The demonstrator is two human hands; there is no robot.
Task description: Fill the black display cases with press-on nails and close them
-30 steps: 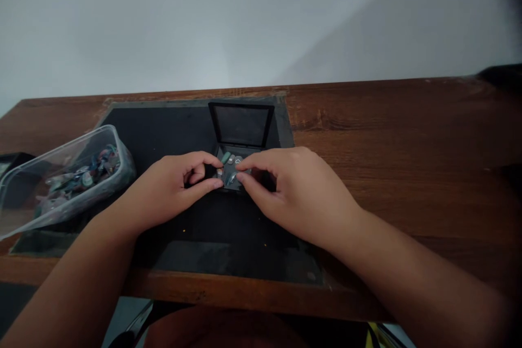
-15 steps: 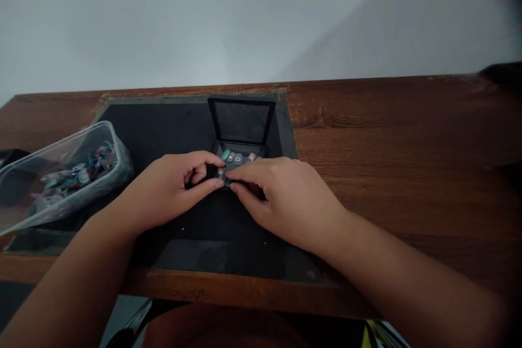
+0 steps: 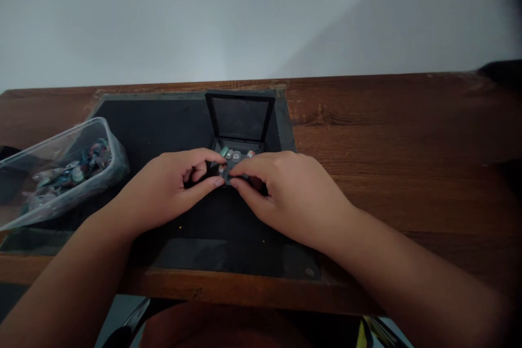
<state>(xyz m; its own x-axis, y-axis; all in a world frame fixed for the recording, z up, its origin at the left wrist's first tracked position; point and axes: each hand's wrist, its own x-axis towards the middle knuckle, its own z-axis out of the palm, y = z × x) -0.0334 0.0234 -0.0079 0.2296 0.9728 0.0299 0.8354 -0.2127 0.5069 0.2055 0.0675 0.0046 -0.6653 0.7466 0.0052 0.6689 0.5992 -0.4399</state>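
Observation:
A small black box stands open on the dark mat, its framed lid tilted up at the back. Inside lie several small pieces: a teal one, a dark one with a white heart outline and a multicoloured one. My left hand bends thumb and forefinger round the box's front left corner, beside a small pale piece. Over the front right part, my right hand brings thumb and forefinger close together; what lies between these fingertips is too dark to make out.
A clear plastic tub at the left holds many teal, pinkish and clear bits. Dark matting covers part of the wooden table, with tiny yellow specks near its front. A pale wall rises behind.
The right fingertips have drawn slightly away from the left ones, showing more of the box's front part. The whole view has shifted a little; the lid stays up.

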